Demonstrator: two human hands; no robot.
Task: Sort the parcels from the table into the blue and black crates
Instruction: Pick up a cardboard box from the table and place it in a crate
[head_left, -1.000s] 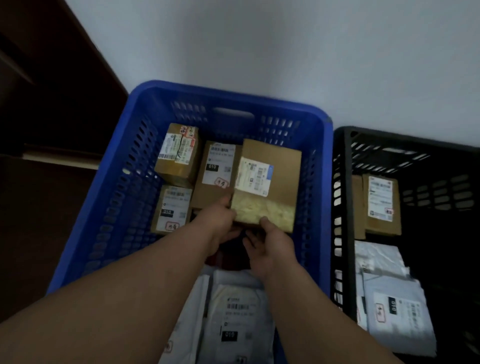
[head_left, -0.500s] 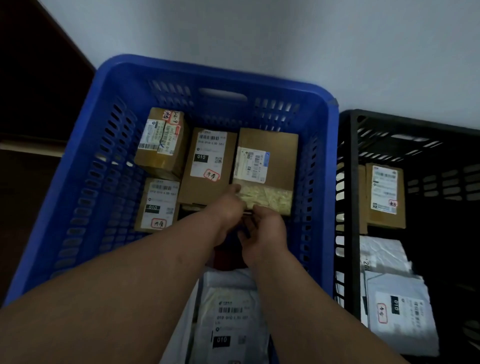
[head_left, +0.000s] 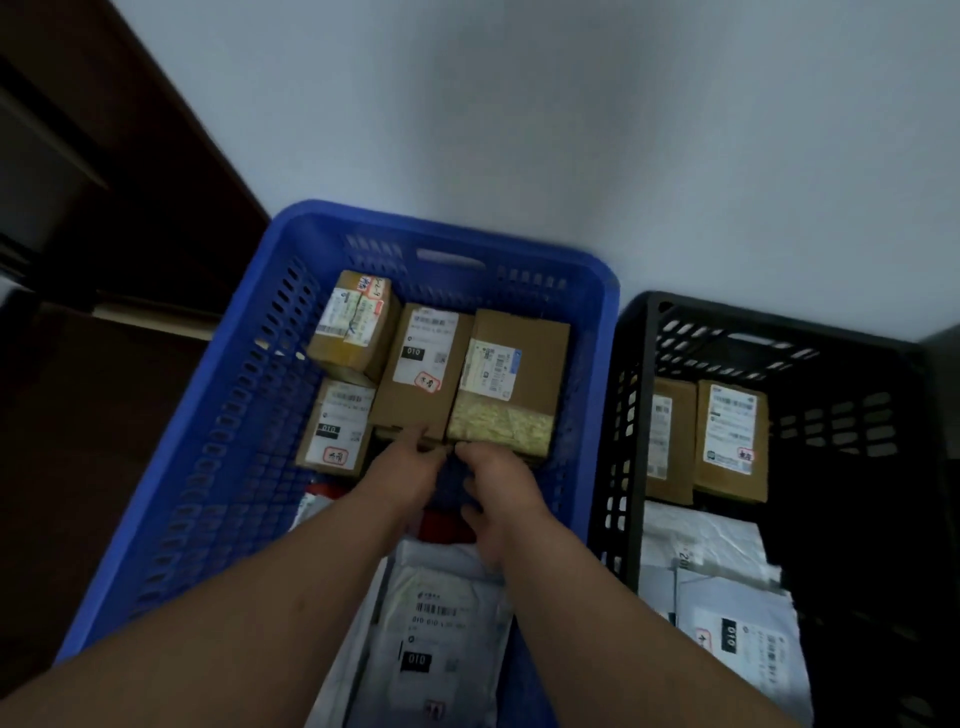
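Brown cardboard makes up the box (head_left: 511, 384) we are putting down. It lies in the blue crate (head_left: 218, 467), at the 1 o'clock end of the pile, tight against the next box (head_left: 421, 374) on its 9 o'clock side. A white label sits on top, and a strip of pale, crinkly tape covers the edge nearest us.

Our left hand (head_left: 410, 478) reaches to the near edge of the boxes. One finger points out and touches the cardboard. The other fingers look a bit bent, and we see nothing held in them. Our right hand (head_left: 498, 488) is just below the taped edge. Its fingertips are tucked under or against that edge. We cannot tell if they are gripping the box or only touching it.

We think this box is stiff and not very heavy. It should keep its shape when we push it. The cardboard is dry and rough, so it should not slip much. The taped strip may be smoother. The best place to hold is the two long sides, or under the near edge. We should not pull on the label.

The white bags (head_left: 441, 634) at 6 o'clock look soft and floppy. The black crate (head_left: 628, 467) at 3 o'clock has more boxes and bags.
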